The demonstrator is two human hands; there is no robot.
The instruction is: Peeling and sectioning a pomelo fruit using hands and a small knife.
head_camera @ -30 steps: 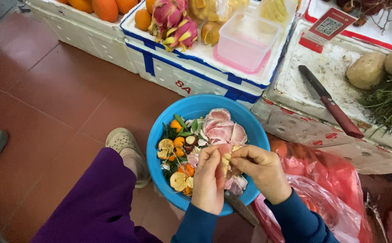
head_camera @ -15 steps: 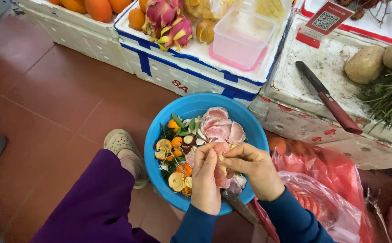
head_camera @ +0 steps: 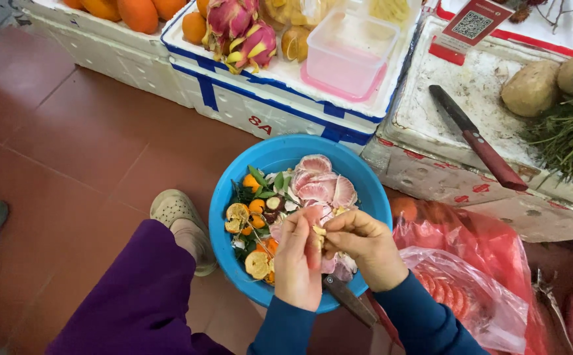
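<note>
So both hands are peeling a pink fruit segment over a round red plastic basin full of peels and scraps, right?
Not quite: the round plastic basin is blue, not red, as the head view shows. The rest holds: the left hand and right hand work a pink fruit segment over it, with peels and scraps inside.

White foam box with blue tape (head_camera: 266, 98) up top, red-and-white code sign card (head_camera: 472, 25) far right, crinkly red plastic bags (head_camera: 483, 263) bottom right.
</note>
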